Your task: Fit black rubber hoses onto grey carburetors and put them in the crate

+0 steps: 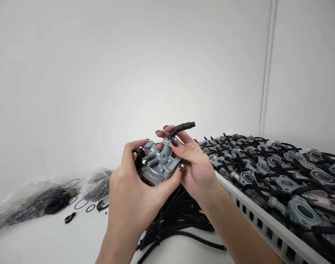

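Note:
A grey metal carburetor (157,167) is held up in front of me between both hands. My left hand (137,194) wraps round its left side and underside, thumb across the front. Its black cylindrical part with a brass centre (138,156) shows beside the left fingers. My right hand (195,165) pinches the top neck of the carburetor, where a short bent black rubber cap (182,127) sticks out up and to the right. The right fingertips behind the neck are partly hidden.
On the right, a white slotted crate (255,212) holds many carburetors (283,183) with black hoses. Loose black hoses (181,220) lie on the white table (59,245) below my hands. Clear plastic bags (97,181) and black rubber rings (90,208) lie at left; a wall stands behind.

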Demonstrator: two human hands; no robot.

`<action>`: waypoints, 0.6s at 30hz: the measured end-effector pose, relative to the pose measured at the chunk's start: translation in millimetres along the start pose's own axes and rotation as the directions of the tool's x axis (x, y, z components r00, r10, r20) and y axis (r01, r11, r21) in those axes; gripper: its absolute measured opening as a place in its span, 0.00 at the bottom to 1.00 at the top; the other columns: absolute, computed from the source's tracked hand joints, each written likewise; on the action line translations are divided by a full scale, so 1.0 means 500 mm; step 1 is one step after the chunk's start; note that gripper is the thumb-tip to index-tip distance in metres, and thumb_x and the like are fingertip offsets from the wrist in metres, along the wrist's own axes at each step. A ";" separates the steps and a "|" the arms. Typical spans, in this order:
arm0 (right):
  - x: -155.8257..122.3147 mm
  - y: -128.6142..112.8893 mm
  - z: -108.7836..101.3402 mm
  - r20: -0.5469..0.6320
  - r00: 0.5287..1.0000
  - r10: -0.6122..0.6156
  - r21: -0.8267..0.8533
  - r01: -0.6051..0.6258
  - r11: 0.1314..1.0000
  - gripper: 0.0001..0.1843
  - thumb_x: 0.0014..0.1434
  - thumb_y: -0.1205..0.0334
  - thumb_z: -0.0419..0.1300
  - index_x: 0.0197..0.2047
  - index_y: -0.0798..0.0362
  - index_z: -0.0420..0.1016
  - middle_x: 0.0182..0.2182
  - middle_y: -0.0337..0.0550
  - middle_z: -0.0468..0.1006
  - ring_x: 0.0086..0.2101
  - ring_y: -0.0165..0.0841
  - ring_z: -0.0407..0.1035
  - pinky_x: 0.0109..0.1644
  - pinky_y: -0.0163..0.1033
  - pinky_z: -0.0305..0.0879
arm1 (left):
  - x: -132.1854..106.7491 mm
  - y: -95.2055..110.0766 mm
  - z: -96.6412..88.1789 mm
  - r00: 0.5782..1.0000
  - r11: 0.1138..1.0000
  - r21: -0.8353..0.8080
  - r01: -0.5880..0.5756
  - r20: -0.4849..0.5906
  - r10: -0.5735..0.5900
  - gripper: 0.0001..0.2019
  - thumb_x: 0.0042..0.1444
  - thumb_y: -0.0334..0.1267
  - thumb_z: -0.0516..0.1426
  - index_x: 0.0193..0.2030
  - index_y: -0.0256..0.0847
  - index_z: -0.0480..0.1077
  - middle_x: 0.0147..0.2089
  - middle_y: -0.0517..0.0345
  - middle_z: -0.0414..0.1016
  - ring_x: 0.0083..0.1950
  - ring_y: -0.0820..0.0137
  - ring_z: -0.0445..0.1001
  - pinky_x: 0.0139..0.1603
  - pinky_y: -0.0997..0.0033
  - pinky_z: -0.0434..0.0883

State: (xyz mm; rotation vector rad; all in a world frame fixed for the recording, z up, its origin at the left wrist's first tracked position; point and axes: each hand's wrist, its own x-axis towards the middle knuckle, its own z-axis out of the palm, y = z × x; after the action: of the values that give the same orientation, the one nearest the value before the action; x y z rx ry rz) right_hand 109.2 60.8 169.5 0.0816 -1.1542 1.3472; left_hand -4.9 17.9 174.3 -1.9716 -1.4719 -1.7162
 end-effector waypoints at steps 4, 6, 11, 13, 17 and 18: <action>0.001 0.001 0.000 -0.007 1.000 0.005 0.005 -0.005 1.000 0.09 0.53 0.63 0.68 0.40 0.46 0.77 0.43 0.35 0.78 0.36 0.27 0.73 0.48 0.37 0.73 | 0.001 -0.004 -0.001 1.000 1.000 0.008 -0.002 0.018 0.002 0.26 0.42 0.49 0.65 0.48 0.48 0.65 0.37 0.60 0.79 0.33 0.64 0.80 0.27 0.69 0.74; 0.001 0.002 0.000 -0.017 1.000 0.006 0.004 -0.005 1.000 0.10 0.53 0.64 0.68 0.39 0.46 0.76 0.43 0.34 0.78 0.36 0.27 0.74 0.48 0.36 0.73 | 0.000 -0.004 -0.001 1.000 1.000 0.017 -0.003 0.013 0.003 0.26 0.42 0.50 0.65 0.47 0.48 0.65 0.36 0.61 0.79 0.32 0.64 0.79 0.27 0.68 0.74; 0.003 0.007 0.000 -0.013 1.000 -0.013 0.019 0.014 1.000 0.09 0.52 0.65 0.69 0.37 0.46 0.76 0.41 0.34 0.79 0.35 0.26 0.74 0.47 0.35 0.73 | 0.000 -0.003 -0.001 1.000 0.999 0.045 -0.016 0.005 0.016 0.26 0.42 0.49 0.65 0.48 0.49 0.65 0.36 0.62 0.78 0.31 0.65 0.79 0.27 0.68 0.73; 0.003 0.008 0.000 -0.007 1.000 -0.013 0.026 0.013 1.000 0.09 0.53 0.65 0.69 0.37 0.46 0.76 0.40 0.33 0.79 0.35 0.25 0.74 0.46 0.33 0.72 | 0.000 -0.004 -0.001 1.000 0.999 0.047 -0.018 0.007 0.018 0.26 0.42 0.50 0.65 0.48 0.49 0.64 0.37 0.62 0.79 0.32 0.65 0.79 0.28 0.68 0.74; 0.002 0.005 0.000 -0.031 1.000 0.005 0.014 -0.005 1.000 0.09 0.52 0.65 0.69 0.36 0.46 0.76 0.35 0.33 0.78 0.36 0.28 0.73 0.46 0.35 0.72 | 0.002 -0.005 -0.001 1.000 0.999 0.041 -0.001 0.019 0.000 0.27 0.41 0.50 0.65 0.48 0.49 0.65 0.40 0.60 0.80 0.35 0.63 0.80 0.29 0.68 0.74; 0.001 0.003 0.000 -0.033 0.999 0.012 0.016 -0.011 1.000 0.08 0.52 0.64 0.68 0.36 0.47 0.76 0.35 0.33 0.78 0.36 0.28 0.73 0.45 0.35 0.72 | 0.002 -0.005 -0.002 1.000 0.999 0.032 0.001 0.024 -0.001 0.27 0.41 0.50 0.65 0.48 0.49 0.65 0.40 0.60 0.80 0.35 0.63 0.80 0.29 0.67 0.74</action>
State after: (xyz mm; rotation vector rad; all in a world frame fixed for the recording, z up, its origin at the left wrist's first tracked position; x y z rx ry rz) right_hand 107.9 61.6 169.3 0.0638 -1.1183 1.3629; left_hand -7.4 19.0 174.4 -1.9823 -1.4986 -1.6650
